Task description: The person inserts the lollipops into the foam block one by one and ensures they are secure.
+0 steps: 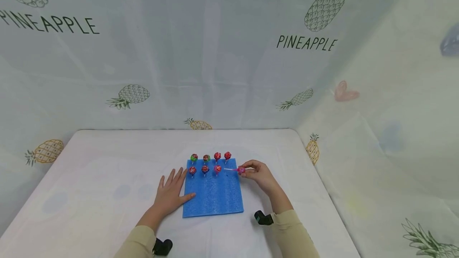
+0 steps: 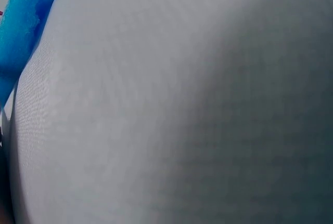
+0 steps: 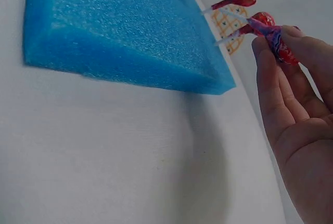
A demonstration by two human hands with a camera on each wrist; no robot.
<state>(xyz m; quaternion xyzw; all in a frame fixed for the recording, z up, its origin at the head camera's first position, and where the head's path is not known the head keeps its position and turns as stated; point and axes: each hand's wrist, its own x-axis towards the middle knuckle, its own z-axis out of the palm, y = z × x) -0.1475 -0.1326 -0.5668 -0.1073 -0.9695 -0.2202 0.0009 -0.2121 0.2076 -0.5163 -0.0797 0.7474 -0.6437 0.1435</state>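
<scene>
My right hand (image 1: 261, 177) pinches a pink-wrapped lollipop (image 1: 241, 169) by its round head between thumb and fingers. The white stick points left, level over the right side of a blue foam block (image 1: 213, 196). In the right wrist view, the thumb and fingertips grip the purple and red wrapper (image 3: 280, 47). My left hand (image 1: 170, 197) lies with spread fingers at the block's left edge, its thumb on the foam. Several lollipops (image 1: 217, 156) stand upright along the back of the block. Three more lollipops (image 1: 205, 169) stand in a row before them.
A white cloth-covered table (image 1: 107, 174) surrounds the block. Behind it hangs a pale curtain (image 1: 215, 51) with pineapple prints, and another pale cloth (image 1: 387, 150) rises at the right. Black wrist cameras sit by both cuffs. Mostly table cloth fills the left wrist view.
</scene>
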